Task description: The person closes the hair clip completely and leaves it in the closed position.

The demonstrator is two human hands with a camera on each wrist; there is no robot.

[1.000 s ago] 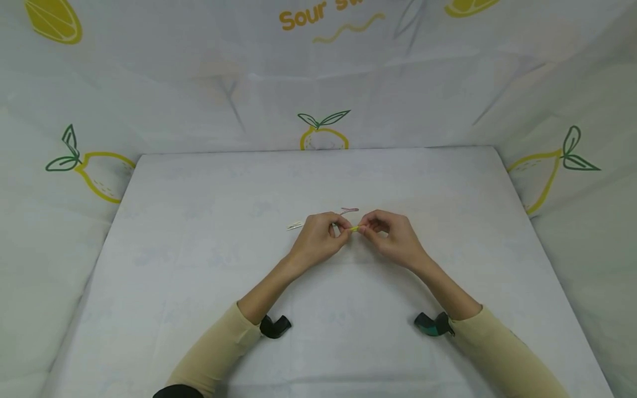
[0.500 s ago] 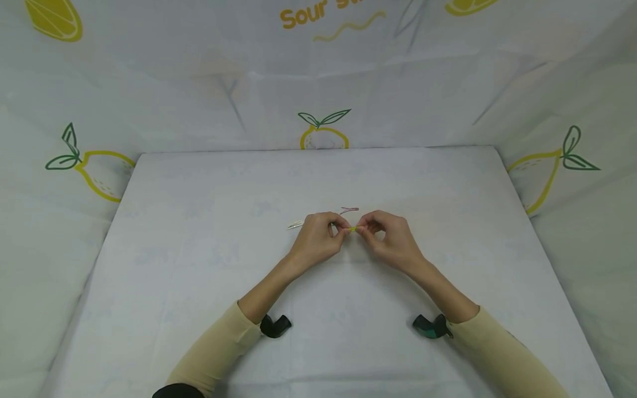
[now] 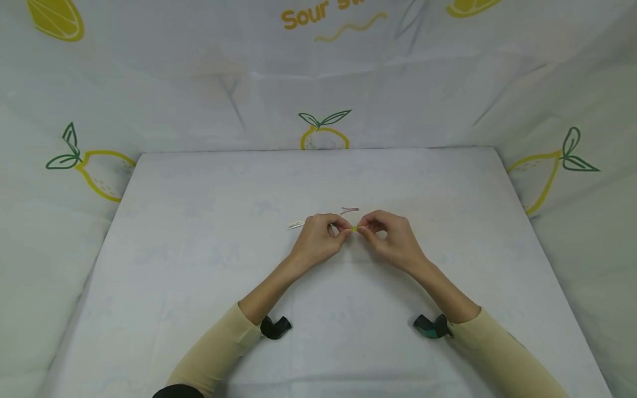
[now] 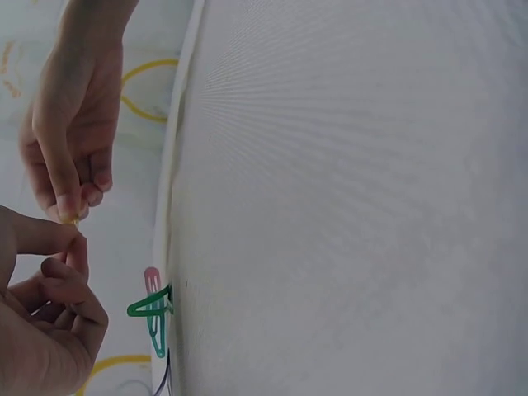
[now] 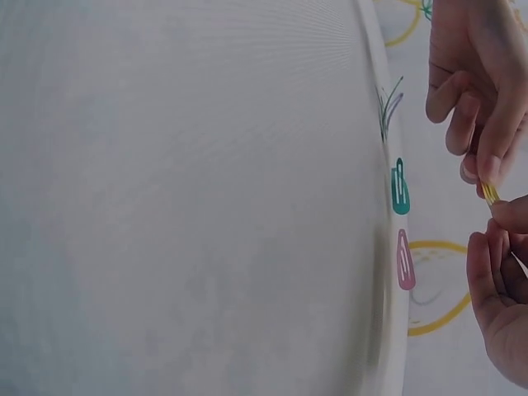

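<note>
Between my two hands, above the middle of the white table, is a small yellow snap hair clip (image 3: 354, 229). My left hand (image 3: 318, 237) pinches one end with thumb and forefinger. The other end is pinched by my right hand (image 3: 395, 237) in the same way. In the right wrist view the yellow clip (image 5: 490, 193) shows as a narrow striped strip, partly covered by fingertips. A pink hair clip (image 3: 350, 210) lies just beyond the hands, with a pale slim clip (image 3: 295, 225) to the left of the left hand.
The left wrist view shows a green hair clip (image 4: 148, 308) standing splayed on the table. A teal clip (image 5: 400, 188) appears in the right wrist view, near thin dark prongs (image 5: 386, 115). Lemon-printed cloth walls (image 3: 189, 110) enclose the table's back and sides.
The hands stay nearly in place, still pinching the yellow clip. The right hand and its forearm have shifted very slightly; the clips on the table have not moved.
</note>
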